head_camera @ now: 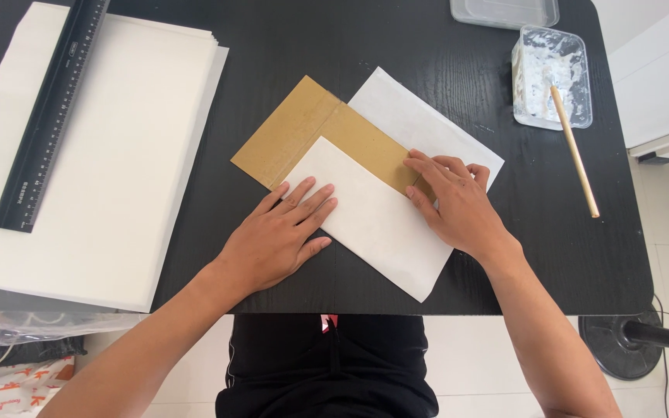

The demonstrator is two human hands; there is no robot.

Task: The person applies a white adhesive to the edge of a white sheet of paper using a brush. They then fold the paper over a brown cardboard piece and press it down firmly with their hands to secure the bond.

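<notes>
A brown cardboard piece lies tilted on the black table, wrapped by a white paper sheet folded over its near side; more of the sheet shows beyond it. My left hand rests flat, fingers spread, on the folded flap's left part. My right hand presses its fingertips along the flap's edge where paper meets cardboard. Neither hand grips anything.
A stack of white sheets with a long black ruler on it fills the left side. At the back right stands a clear tub of white paste with a wooden stick leaning out. Another clear container sits at the far edge.
</notes>
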